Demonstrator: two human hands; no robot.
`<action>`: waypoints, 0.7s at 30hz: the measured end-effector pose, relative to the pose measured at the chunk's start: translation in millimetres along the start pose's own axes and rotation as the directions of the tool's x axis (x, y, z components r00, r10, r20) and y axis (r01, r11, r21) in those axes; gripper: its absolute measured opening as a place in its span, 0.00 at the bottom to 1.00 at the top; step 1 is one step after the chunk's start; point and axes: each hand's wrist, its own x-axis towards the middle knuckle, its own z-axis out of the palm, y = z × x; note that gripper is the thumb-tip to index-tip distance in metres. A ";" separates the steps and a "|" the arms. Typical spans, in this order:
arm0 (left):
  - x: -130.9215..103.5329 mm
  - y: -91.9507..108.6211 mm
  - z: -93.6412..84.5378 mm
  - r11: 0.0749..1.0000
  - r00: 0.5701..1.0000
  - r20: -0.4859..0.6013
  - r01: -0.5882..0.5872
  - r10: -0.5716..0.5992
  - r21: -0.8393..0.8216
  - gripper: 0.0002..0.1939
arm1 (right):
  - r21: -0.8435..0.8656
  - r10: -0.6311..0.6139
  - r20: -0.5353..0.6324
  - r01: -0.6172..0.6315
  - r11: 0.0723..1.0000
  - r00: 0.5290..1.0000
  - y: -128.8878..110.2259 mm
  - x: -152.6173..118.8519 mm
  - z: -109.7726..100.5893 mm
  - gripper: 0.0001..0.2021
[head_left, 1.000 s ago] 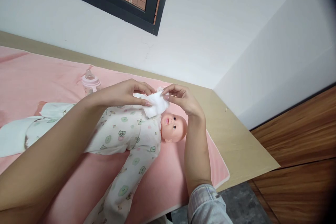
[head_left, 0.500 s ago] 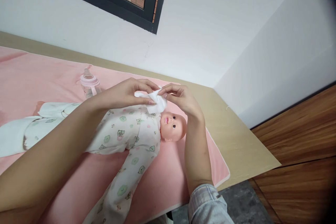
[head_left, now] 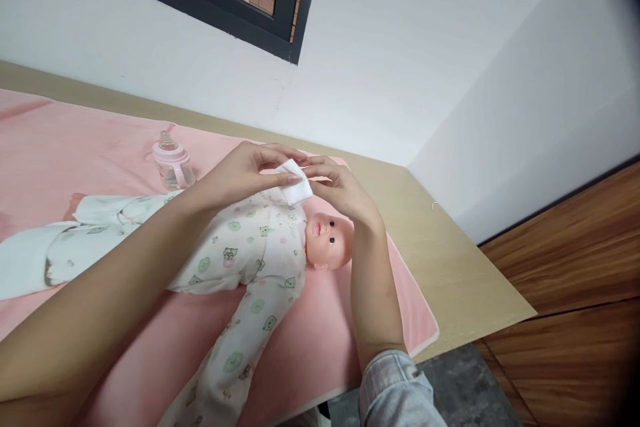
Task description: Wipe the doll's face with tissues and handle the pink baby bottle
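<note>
A small white tissue (head_left: 296, 191), folded into a compact pad, is held up above the doll's chest and chin. My left hand (head_left: 245, 173) pinches it between the thumb and fingers. From the other side, the fingers of my right hand (head_left: 343, 188) close against the tissue's edge. Beneath both hands lies a baby doll (head_left: 327, 240) on its back, its head to the right. It wears a white outfit (head_left: 260, 240) printed with green bears, one sleeve stretched toward me. My right forearm passes close beside the top of its head.
A pink blanket (head_left: 310, 340) covers much of the tan tabletop (head_left: 440, 280). Behind the doll stands a baby bottle (head_left: 173, 163) with a pink collar and handle. A white wall and a dark window frame (head_left: 240, 23) rise at the back; wooden panels (head_left: 575, 267) are on the right.
The tissue has gone from loose and crumpled to a smaller, neater folded pad. My left hand has shifted slightly left, uncovering more of the bottle.
</note>
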 end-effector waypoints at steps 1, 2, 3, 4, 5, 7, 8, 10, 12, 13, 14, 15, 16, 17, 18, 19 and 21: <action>0.1 0.4 0.9 0.999 1.000 -0.024 0.016 -0.017 -0.035 0.08 | -0.011 0.007 0.005 -0.007 1.000 1.000 0.1 -0.1 -1.3 0.10; 0.2 0.7 1.4 0.997 0.998 -0.052 0.039 -0.043 -0.071 0.09 | -0.022 0.011 0.009 -0.011 1.000 1.000 0.4 -0.3 -3.3 0.10; 0.2 0.9 1.5 0.992 0.994 -0.080 0.069 -0.078 -0.105 0.09 | -0.033 0.012 0.012 -0.011 0.999 1.000 1.3 -0.5 -5.9 0.10; 0.4 0.9 1.1 0.986 0.987 -0.107 0.101 -0.116 -0.134 0.09 | -0.042 0.009 0.012 -0.009 0.999 1.000 2.8 -0.6 -9.3 0.10; 0.6 0.5 0.4 0.979 0.981 -0.122 0.133 -0.152 -0.157 0.10 | -0.047 0.008 0.009 -0.007 0.999 1.000 5.3 -0.5 -13.4 0.11; 1.2 -1.4 -1.0 0.967 0.975 -0.096 0.183 -0.202 -0.176 0.10 | -0.036 0.025 -0.014 -0.025 0.999 1.000 14.1 0.5 -23.1 0.11; 1.6 -3.0 -1.0 0.966 0.977 -0.049 0.197 -0.208 -0.165 0.10 | -0.020 0.049 -0.035 -0.050 0.999 0.998 20.9 1.6 -28.2 0.11; 2.2 -7.0 1.6 0.974 0.974 0.102 0.212 -0.203 -0.082 0.10 | 0.044 0.123 -0.085 -0.119 0.992 0.989 39.9 4.9 -38.1 0.11; 2.4 -11.0 8.5 0.979 0.946 0.254 0.196 -0.203 0.052 0.10 | 0.143 0.209 -0.122 -0.191 0.971 0.970 66.0 8.8 -45.3 0.11; 2.1 -12.7 13.4 0.977 0.928 0.309 0.179 -0.207 0.115 0.10 | 0.199 0.258 -0.136 -0.229 0.953 0.956 81.1 10.4 -47.4 0.11; 1.8 -13.9 18.7 0.972 0.913 0.347 0.166 -0.215 0.166 0.11 | 0.252 0.308 -0.140 -0.267 0.930 0.941 96.9 11.4 -48.2 0.11; 1.2 -14.5 24.2 0.966 0.901 0.371 0.157 -0.224 0.204 0.12 | 0.296 0.361 -0.152 -0.307 0.905 0.920 112.9 11.7 -47.9 0.10; 0.6 -14.5 29.4 0.961 0.893 0.386 0.149 -0.231 0.231 0.13 | 0.333 0.413 -0.170 -0.343 0.878 0.895 128.5 11.2 -46.4 0.09; -0.1 -13.9 34.1 0.956 0.887 0.396 0.143 -0.238 0.255 0.14 | 0.376 0.471 -0.182 -0.381 0.844 0.863 143.2 9.9 -44.2 0.08; -0.8 -12.6 38.0 0.951 0.885 0.397 0.136 -0.242 0.277 0.14 | 0.421 0.525 -0.183 -0.417 0.806 0.831 156.4 8.0 -41.5 0.07; -1.6 -10.8 41.2 0.947 0.885 0.396 0.130 -0.244 0.293 0.15 | 0.471 0.568 -0.179 -0.437 0.766 0.803 168.0 5.7 -38.9 0.06; -2.9 -6.0 45.3 0.942 0.888 0.389 0.125 -0.246 0.313 0.14 | 0.566 0.618 -0.197 -0.426 0.706 0.762 185.4 1.1 -34.8 0.04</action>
